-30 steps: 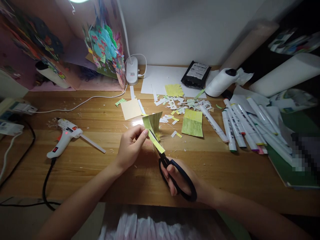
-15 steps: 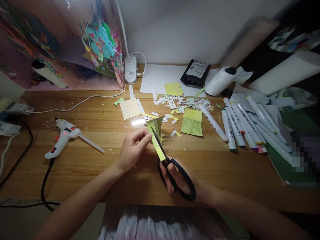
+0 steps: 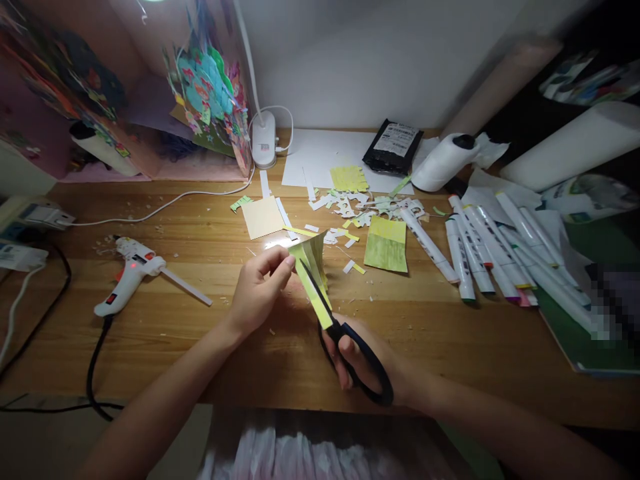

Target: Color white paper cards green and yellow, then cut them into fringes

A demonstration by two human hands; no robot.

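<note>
Between thumb and fingers, my left hand (image 3: 263, 287) pinches the upper left edge of a yellow-green piece of paper (image 3: 314, 252). Black-handled scissors (image 3: 373, 363) are gripped in my right hand (image 3: 355, 350), fingers through the handle loops. Their dark blades lie along the paper, and a bright yellow strip hangs down beside them toward the handles. Behind the paper, white and yellow paper scraps (image 3: 355, 203) are strewn over the desk. A square of beige paper (image 3: 263, 217) lies just beyond my left hand, and a creased yellow-green paper square (image 3: 385, 245) rests to the right.
On the left lies a white glue gun (image 3: 131, 273) with its stick pointing right and a black cord. Several markers (image 3: 487, 250) are grouped on the right. At the back are a black package (image 3: 393, 147), a white roll (image 3: 443, 163) and a power strip (image 3: 264, 140).
My left hand has shifted slightly left along the paper's upper edge. The scissors stay in the paper with their blades looking closer together; the view has moved a little.
</note>
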